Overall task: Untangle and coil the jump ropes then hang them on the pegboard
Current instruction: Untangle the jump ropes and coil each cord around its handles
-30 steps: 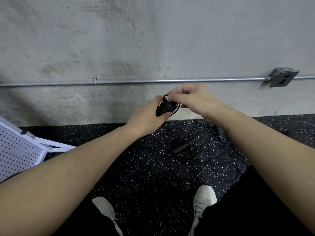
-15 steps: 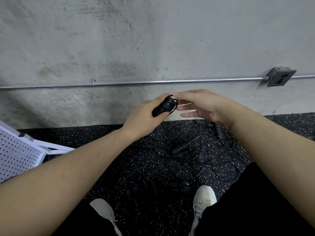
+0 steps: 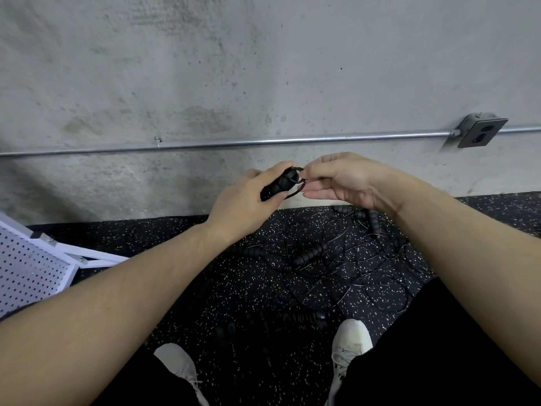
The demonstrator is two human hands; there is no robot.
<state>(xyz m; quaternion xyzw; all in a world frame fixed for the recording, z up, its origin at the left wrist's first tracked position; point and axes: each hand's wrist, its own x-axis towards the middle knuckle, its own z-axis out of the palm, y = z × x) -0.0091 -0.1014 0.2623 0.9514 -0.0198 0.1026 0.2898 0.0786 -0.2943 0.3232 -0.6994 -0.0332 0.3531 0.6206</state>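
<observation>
Half a second ago the right hand (image 3: pixel 345 178) was spread; now its fingers pinch the cord loop at the handles (image 3: pixel 279 183) gripped in the left hand (image 3: pixel 246 203), so coiling continues, pegboard (image 3: pixel 29 268) waiting

No readable text, label or number anywhere.

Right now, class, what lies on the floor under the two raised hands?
Tangled jump ropes with black handles lie on the speckled floor below the left hand and right hand. The forearms cover part of the tangle.
</observation>
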